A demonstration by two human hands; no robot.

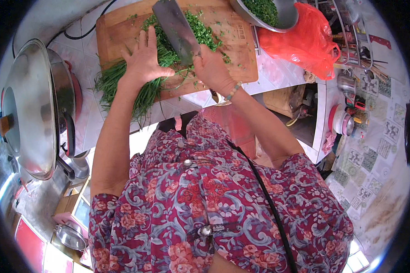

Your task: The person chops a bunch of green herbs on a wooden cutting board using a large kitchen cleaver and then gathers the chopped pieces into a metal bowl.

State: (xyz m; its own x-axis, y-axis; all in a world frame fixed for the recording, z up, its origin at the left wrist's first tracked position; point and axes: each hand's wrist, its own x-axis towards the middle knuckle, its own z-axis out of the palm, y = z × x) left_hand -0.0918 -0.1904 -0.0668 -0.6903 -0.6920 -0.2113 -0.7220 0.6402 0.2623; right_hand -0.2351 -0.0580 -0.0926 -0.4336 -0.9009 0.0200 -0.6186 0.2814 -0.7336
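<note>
My right hand grips the handle of a wide-bladed cleaver. The blade slants over a heap of chopped green herbs on a wooden cutting board. Fingers and thumb spread apart, my left hand is over a bunch of long thin greens, likely chives; whether the palm presses on them I cannot tell. The uncut stalks hang past the board's near left edge. Part of the chopped heap is hidden behind the blade.
A metal bowl with chopped greens overlaps the board's far right corner. Beside it lies a red plastic bag, near a wire rack. At left stands a large lidded wok. A black cable runs behind the board.
</note>
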